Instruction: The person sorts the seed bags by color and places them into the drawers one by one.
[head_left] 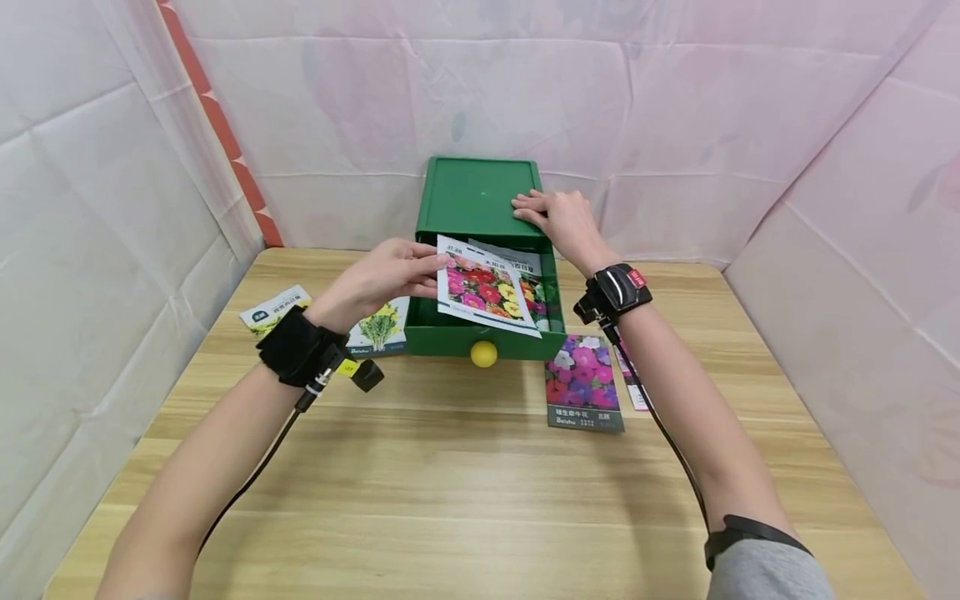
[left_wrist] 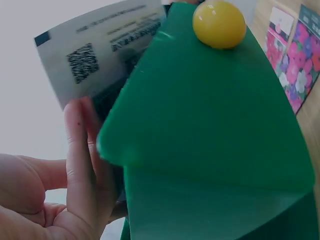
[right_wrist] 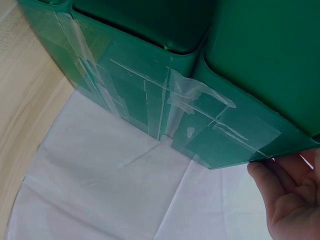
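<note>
While we steady the box: right hand (head_left: 558, 218) lies flat on the green drawer box (head_left: 480, 196), fingers straight, so it cannot slide.
Left hand (head_left: 382, 275): our fingers pinch the flower seed packet (head_left: 486, 287) by its edge, over the open drawer (head_left: 551, 287).
Counter (head_left: 465, 483): 2 more packets (head_left: 584, 382) wait beside the yellow knob (head_left: 483, 353).

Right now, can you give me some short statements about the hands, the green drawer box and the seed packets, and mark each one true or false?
1. The left hand holds a seed packet over the open drawer. True.
2. The right hand grips the yellow knob. False: it rests flat on top of the green box.
3. The drawer is closed. False: it is pulled out.
4. A flower packet lies on the table right of the knob. True.
</note>
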